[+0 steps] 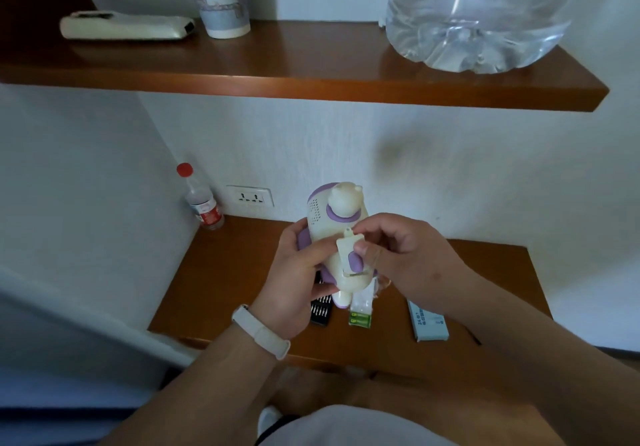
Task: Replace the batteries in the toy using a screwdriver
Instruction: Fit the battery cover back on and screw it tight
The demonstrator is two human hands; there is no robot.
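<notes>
The toy [331,229] is held above the bench [221,272] by the left hand [294,275], fingers curled round it, while its cover [347,248] is pinched by the right hand [408,256] and could be dropped, or snapped if levered askew.

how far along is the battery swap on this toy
Done: the screw looks out, since the battery cover stands lifted from the toy. In hand: the left hand grips the toy, the right hand pinches the cover. Left: the green batteries lie on the table, seemingly packed; swapping and closing remain.
</notes>
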